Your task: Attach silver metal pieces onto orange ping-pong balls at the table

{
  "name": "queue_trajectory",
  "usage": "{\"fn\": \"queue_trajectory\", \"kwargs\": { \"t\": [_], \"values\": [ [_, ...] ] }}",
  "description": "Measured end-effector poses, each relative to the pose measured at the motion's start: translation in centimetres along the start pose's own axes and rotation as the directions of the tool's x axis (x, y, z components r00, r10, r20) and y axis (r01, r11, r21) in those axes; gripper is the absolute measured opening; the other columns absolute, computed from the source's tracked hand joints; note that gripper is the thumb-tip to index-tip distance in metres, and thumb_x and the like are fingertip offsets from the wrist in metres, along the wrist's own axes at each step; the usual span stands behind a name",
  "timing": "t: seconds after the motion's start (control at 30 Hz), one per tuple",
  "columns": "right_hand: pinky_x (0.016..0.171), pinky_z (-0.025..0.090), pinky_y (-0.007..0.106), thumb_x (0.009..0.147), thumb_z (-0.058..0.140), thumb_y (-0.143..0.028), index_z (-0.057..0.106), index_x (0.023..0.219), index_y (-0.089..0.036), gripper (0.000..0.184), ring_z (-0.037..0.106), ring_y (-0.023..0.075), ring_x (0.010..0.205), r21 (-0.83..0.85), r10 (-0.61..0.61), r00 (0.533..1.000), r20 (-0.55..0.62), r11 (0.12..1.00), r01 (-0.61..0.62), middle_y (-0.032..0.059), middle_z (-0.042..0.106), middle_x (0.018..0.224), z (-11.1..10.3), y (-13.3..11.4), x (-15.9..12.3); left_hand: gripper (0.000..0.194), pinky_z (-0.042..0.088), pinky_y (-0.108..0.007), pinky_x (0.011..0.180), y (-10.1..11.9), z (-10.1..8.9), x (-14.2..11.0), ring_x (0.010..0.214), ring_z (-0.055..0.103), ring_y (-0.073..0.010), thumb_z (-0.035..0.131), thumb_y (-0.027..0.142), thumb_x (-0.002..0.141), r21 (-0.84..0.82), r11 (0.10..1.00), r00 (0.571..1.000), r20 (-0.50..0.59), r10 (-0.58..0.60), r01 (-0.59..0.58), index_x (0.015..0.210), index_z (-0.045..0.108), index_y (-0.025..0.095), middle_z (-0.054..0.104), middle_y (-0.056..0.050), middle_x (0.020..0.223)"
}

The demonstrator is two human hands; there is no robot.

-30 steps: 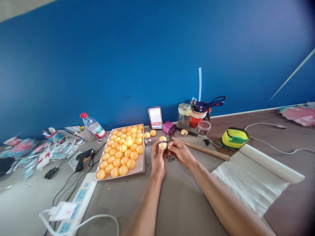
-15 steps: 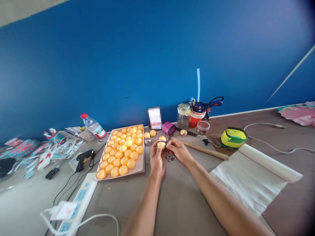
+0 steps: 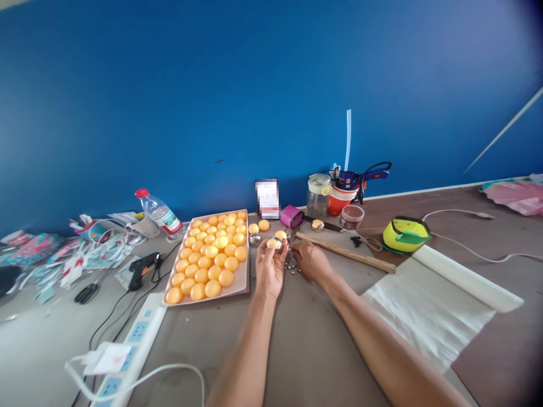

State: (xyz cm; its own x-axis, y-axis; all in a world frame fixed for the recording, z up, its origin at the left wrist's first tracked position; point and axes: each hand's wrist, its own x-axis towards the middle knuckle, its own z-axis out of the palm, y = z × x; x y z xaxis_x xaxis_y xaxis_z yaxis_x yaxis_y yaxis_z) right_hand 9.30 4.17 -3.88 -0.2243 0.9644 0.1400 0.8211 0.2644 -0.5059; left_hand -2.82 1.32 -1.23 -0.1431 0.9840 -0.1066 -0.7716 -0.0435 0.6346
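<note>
My left hand [image 3: 270, 271] grips an orange ball [image 3: 274, 243] partly covered with small shiny silver pieces. To its right, my right hand [image 3: 311, 260] is down at the tabletop with its fingers curled together beside loose silver pieces [image 3: 292, 270]; whatever its fingertips pinch is too small to make out. Just behind the held ball lies another orange ball [image 3: 280, 234], partly hidden by my left hand. A silver-covered ball [image 3: 255, 239] sits left of my hands, and a half-covered ball [image 3: 317, 225] is farther back on the right.
A shallow box [image 3: 248, 277] of orange balls stands to the left, by a power strip [image 3: 142, 333] and glue gun [image 3: 139, 270]. On the right are a wooden stick [image 3: 352, 253], white sheet roll [image 3: 466, 280] and yellow-green band [image 3: 405, 233]. A jar [image 3: 319, 195] stands behind.
My right hand has come away from the held ball and lowered to the loose silver pieces. My left hand keeps the ball, now slightly farther left and tilted. The view has shifted slightly.
</note>
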Motion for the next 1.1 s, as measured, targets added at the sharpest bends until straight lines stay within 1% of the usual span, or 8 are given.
{"fn": "queue_trajectory", "kwargs": {
  "t": [0.27, 0.47, 0.57, 0.67, 0.73, 0.83, 1.0, 1.1],
  "values": [
    [0.077, 0.043, 0.025, 0.085, 0.041, -0.02, 0.068, 0.087, -0.016, 0.027, 0.062, 0.0174, 0.084, 0.291, -0.014, 0.996, -0.082, 0.956, 0.037, 0.0075, 0.069, 0.089, -0.8, 1.6, 0.6, 0.031, 0.049, -0.033, 0.089, 0.2, -0.1, 0.2, 0.092, 0.067, -0.0192, 0.069, 0.022, 0.072, -0.018, 1.0, 1.0, 0.008, 0.006, -0.005, 0.097, 0.052, 0.019, 0.068, -0.004, 0.092],
    [0.077, 0.042, 0.026, 0.076, 0.048, -0.012, 0.068, 0.083, -0.016, 0.021, 0.059, 0.0183, 0.085, 0.166, -0.083, 0.996, 0.025, 0.983, 0.078, 0.0078, 0.066, 0.087, -0.1, 1.8, 0.3, 0.028, 0.047, -0.035, 0.092, 0.0, -0.2, 0.1, 0.09, 0.067, -0.0192, 0.07, 0.022, 0.071, -0.02, 1.0, 1.0, 0.026, -0.004, 0.004, 0.092, 0.052, 0.018, 0.068, -0.004, 0.092],
    [0.077, 0.041, 0.027, 0.077, 0.048, -0.016, 0.066, 0.079, -0.018, 0.018, 0.059, 0.0184, 0.084, 0.145, -0.064, 0.998, -0.013, 0.987, 0.065, 0.0073, 0.065, 0.086, 0.4, 1.5, 0.1, 0.028, 0.047, -0.035, 0.091, 0.0, -0.2, 0.2, 0.089, 0.067, -0.0192, 0.071, 0.022, 0.07, -0.021, 1.0, 1.0, 0.017, -0.013, 0.013, 0.091, 0.052, 0.018, 0.068, -0.004, 0.091],
    [0.074, 0.042, 0.028, 0.077, 0.046, -0.017, 0.062, 0.076, -0.018, 0.017, 0.059, 0.0179, 0.08, 0.298, 0.004, 0.991, -0.133, 0.954, 0.036, 0.0067, 0.064, 0.082, 0.4, 1.3, 0.2, 0.029, 0.047, -0.034, 0.089, 0.0, -0.2, 0.2, 0.088, 0.067, -0.0187, 0.071, 0.022, 0.069, -0.013, 1.0, 1.0, 0.0, -0.013, 0.013, 0.091, 0.052, 0.018, 0.068, -0.004, 0.091],
    [0.067, 0.043, 0.028, 0.079, 0.044, -0.021, 0.06, 0.079, -0.018, 0.016, 0.059, 0.0165, 0.068, 0.508, 0.118, 0.981, -0.157, 0.861, -0.022, 0.0044, 0.063, 0.072, 0.2, 1.2, 0.3, 0.03, 0.047, -0.034, 0.088, 0.0, -0.2, 0.2, 0.086, 0.067, -0.0181, 0.071, 0.023, 0.069, -0.002, 1.0, 1.0, -0.017, -0.011, 0.011, 0.092, 0.052, 0.019, 0.068, -0.004, 0.09],
    [0.052, 0.039, 0.025, 0.078, 0.049, -0.031, 0.058, 0.079, -0.019, 0.015, 0.052, 0.0129, 0.05, 0.783, 0.226, 0.972, -0.065, 0.615, -0.091, -0.0011, 0.058, 0.06, -0.2, 0.8, 0.4, 0.031, 0.047, -0.035, 0.087, 0.0, -0.3, 0.2, 0.084, 0.066, -0.0172, 0.072, 0.023, 0.068, 0.01, 1.0, 0.999, -0.034, -0.017, 0.018, 0.093, 0.053, 0.021, 0.067, -0.002, 0.089],
    [0.044, 0.028, 0.021, 0.07, 0.066, -0.038, 0.059, 0.077, -0.019, 0.022, 0.038, 0.0062, 0.043, 0.982, 0.22, 0.975, -0.018, 0.186, -0.024, -0.0065, 0.05, 0.054, -0.9, -0.7, 0.3, 0.033, 0.045, -0.035, 0.088, -0.2, -0.5, 0.2, 0.087, 0.065, -0.0175, 0.072, 0.025, 0.069, 0.019, 1.0, 1.0, 0.006, -0.002, 0.002, 0.096, 0.055, 0.021, 0.066, -0.003, 0.095],
    [0.048, 0.032, 0.021, 0.066, 0.071, -0.036, 0.061, 0.071, -0.017, 0.022, 0.043, 0.0057, 0.047, 0.998, 0.151, 0.986, 0.065, -0.001, -0.066, -0.0041, 0.055, 0.06, -1.3, -1.5, 0.0, 0.032, 0.046, -0.033, 0.084, -0.2, -0.4, 0.1, 0.085, 0.064, -0.0164, 0.071, 0.027, 0.07, 0.037, 0.999, 0.999, 0.041, 0.016, -0.017, 0.097, 0.055, 0.021, 0.065, -0.003, 0.094]
  ]
}}
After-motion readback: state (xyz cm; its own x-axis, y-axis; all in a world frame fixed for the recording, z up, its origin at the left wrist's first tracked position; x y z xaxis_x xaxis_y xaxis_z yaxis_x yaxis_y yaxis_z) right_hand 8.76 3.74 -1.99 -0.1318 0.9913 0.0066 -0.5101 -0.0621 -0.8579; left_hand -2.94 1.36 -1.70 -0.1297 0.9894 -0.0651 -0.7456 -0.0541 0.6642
